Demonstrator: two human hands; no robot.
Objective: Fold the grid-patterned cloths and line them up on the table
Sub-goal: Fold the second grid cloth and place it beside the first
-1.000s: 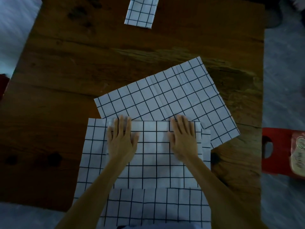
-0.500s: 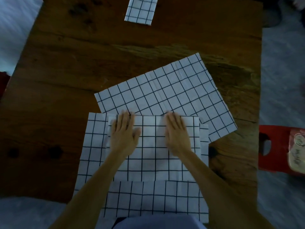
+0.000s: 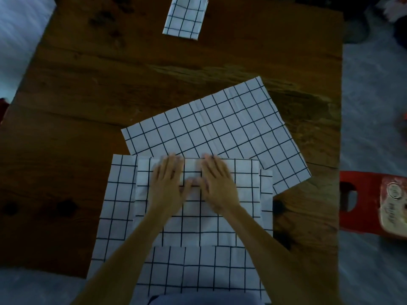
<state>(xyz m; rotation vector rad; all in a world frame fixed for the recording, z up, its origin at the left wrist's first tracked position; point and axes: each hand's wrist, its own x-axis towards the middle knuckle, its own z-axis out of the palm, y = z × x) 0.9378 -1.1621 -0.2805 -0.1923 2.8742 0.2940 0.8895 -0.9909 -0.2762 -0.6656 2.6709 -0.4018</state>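
Note:
A white cloth with a black grid lies folded over itself at the near edge of the wooden table, and its lower part hangs over that edge. My left hand and my right hand press flat on the folded layer, side by side, thumbs almost touching. A second grid cloth lies spread at an angle just beyond, partly under the first. A small folded grid cloth sits at the far edge of the table.
A red stool with a pale packet on it stands right of the table. Bare wood stretches left and between the cloths. Grey floor surrounds the table.
Both hands have slid inward along the folded cloth's top edge, from apart to nearly touching. The cloths have stayed in place.

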